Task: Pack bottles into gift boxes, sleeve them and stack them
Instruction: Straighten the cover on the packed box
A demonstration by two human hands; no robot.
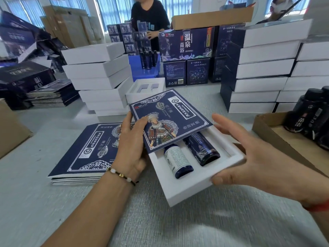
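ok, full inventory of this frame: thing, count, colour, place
gift box: 1, white, centre, half inside sleeve
bottles: 2, dark blue, lying in gift box
sleeve: 1, blue printed, over box's far end
flat sleeves: stack, blue, left of box
boxes, left: stack, white, far left
boxes, right: stacks, white and navy, far right
cardboard tray: 1, brown, right, holds dark bottles
left hand: grips sleeve
right hand: fingers straight, supports box's right side

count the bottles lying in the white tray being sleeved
2. One bottle lies in the left slot of the white tray, the other bottle in the right slot; the blue sleeve hides their far ends.
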